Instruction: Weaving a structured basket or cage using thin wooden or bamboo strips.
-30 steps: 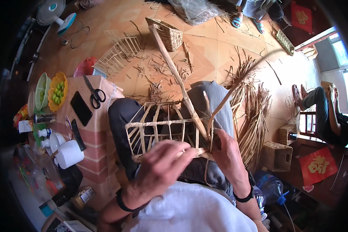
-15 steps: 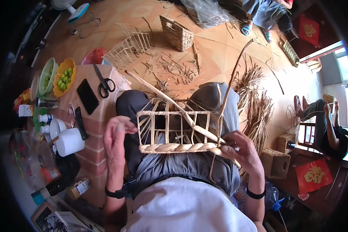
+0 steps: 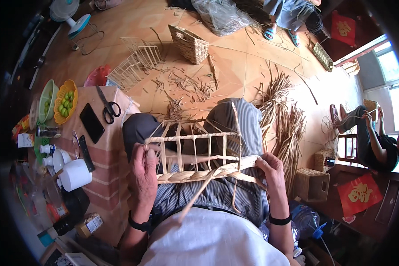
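On my lap lies a small open basket frame (image 3: 187, 138) of pale wrapped rods, with a thick twisted plait of plant fibre (image 3: 181, 177) along its near edge. My left hand (image 3: 144, 173) is closed at the frame's left corner, and a motion-blurred fibre strand (image 3: 188, 158) runs rightward from its fingers across the frame. At the right end, my right hand (image 3: 271, 170) pinches a broad pale fibre strip (image 3: 248, 162) between thumb and fingers. Another strand (image 3: 194, 199) slants from the plait down toward my shirt. A thin loose end hangs below the right corner.
Left, a cloth-covered table (image 3: 108, 164) holds scissors (image 3: 108, 106), a black phone (image 3: 92, 123), fruit bowls and a white mug. Ahead on the floor are a woven basket (image 3: 188, 44), a bare frame (image 3: 135, 66), scraps and fibre bundles (image 3: 288, 133). Two other people sit farther off.
The long strands that pointed up and away have swung down, one now slanting toward me. My left hand has closed at the frame's left corner, and my right hand has risen slightly. The view has shifted.
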### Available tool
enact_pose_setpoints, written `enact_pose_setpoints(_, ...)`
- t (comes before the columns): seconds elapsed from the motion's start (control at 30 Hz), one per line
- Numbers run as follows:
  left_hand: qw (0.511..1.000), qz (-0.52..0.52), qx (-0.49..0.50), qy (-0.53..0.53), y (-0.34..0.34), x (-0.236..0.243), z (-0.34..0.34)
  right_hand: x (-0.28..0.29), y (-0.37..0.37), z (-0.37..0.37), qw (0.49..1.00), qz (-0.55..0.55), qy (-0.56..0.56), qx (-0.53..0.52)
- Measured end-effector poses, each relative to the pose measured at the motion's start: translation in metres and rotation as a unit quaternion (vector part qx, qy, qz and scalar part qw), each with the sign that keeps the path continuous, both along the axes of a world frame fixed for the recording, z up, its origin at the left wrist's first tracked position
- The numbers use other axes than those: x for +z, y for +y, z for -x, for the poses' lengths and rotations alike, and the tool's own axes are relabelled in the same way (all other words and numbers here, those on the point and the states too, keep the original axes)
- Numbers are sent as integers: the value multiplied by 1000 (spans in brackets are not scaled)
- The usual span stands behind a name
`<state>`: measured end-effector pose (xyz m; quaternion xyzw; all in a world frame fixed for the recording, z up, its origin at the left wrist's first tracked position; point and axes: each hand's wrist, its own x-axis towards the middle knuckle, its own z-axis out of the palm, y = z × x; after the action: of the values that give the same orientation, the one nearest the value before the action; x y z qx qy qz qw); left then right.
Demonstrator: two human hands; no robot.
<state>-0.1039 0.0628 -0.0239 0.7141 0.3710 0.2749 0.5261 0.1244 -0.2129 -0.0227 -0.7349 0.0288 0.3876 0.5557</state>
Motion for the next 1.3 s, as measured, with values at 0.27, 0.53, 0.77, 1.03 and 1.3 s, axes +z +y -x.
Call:
enact_pose_setpoints(0.27, 1000, -17, 5, -9, 3, -1, -1, 40, 23, -17, 823, 34, -465, 324)
enact_pose_setpoints(0.53, 999, -25, 19, 33, -1, 2, 1, -4, 4, -36, 884, 159, -399, 183)
enact_pose_setpoints(0.77, 999, -38, 9, 22, 3, 0, -5, 32, 14, -21, 782, 159, -522, 302)
enact_pose_setpoints(1.03, 1000, -23, 5, 19, 3, 0, 0, 13, 12, -34, 771, 119, -524, 342)
enact_pose_setpoints(1.3, 998, -52, 6, 36, 4, -2, 1, -7, -68, -94, 746, 428, -500, 102)
